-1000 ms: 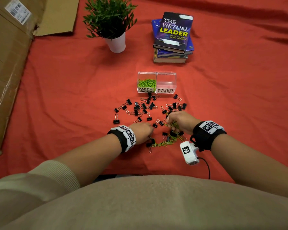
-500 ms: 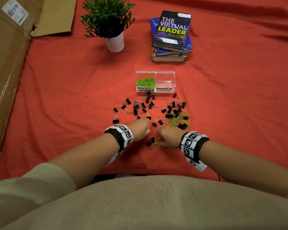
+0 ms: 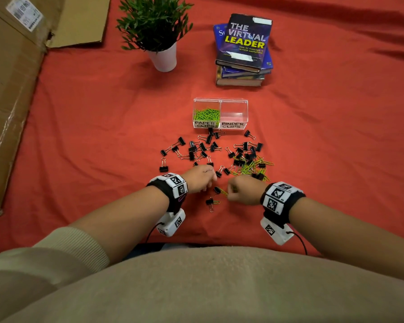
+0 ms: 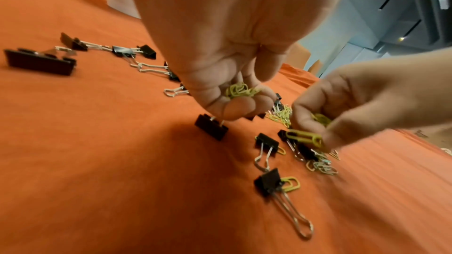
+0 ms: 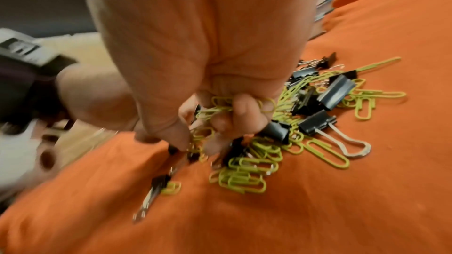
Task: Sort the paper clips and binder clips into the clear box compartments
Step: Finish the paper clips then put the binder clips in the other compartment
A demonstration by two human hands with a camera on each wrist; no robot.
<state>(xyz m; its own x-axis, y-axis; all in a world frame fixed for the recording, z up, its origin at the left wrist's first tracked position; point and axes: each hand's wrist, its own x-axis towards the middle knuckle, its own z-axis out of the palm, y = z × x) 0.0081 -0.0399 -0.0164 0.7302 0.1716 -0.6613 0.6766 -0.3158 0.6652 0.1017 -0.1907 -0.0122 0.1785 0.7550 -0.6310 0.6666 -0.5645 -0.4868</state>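
The clear box (image 3: 220, 102) stands mid-cloth; its left compartment holds green paper clips (image 3: 206, 114), the right one, labelled binder clips, shows none. Black binder clips (image 3: 196, 149) lie scattered in front of it, mixed with green paper clips (image 3: 254, 166) on the right. My left hand (image 3: 202, 178) (image 4: 234, 101) is curled round a bunch of green paper clips (image 4: 240, 91). My right hand (image 3: 237, 190) (image 5: 212, 123) grips a bunch of green paper clips (image 5: 220, 103) and pinches one more (image 4: 304, 138) just above the cloth. Two binder clips (image 3: 211, 202) lie between the hands.
A potted plant (image 3: 158, 31) and a stack of books (image 3: 243, 50) stand behind the box. Flattened cardboard (image 3: 12, 89) covers the left side. The red cloth (image 3: 336, 136) is bare to the right.
My right hand has drawn back from the mixed pile toward me and to the left, with paper clips in it. The left hand stays near the same spot.
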